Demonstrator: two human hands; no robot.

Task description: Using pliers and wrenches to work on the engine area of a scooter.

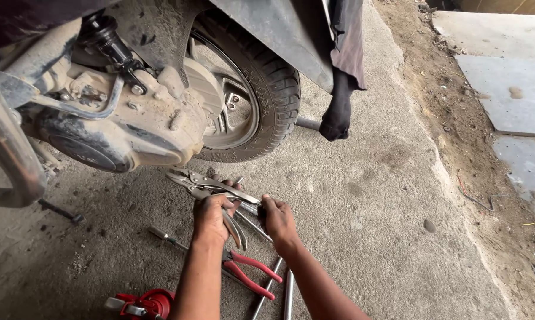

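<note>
A: Hands, two of them, low over a dusty concrete floor. What are they doing?

B: The left hand is closed around locking pliers, gripping the handles so the jaws point up and left toward a scooter's rear wheel. Held that way, the tool looks ready to go straight to the wheel.

A: And the right?

B: The right hand sits just beside the left, fingers curled narrow on the pliers' handle end, seemingly at the adjusting screw. I cannot tell whether it grips or only touches.

A: Where are the pliers, then?

B: In the air just above the floor, below the wheel and the dirt-caked engine case.

A: Anything else close?

B: Red-handled pliers lie under the left wrist, with metal rods and a screwdriver beside them, all within easy reach. A red tool shows at the bottom edge.
</note>
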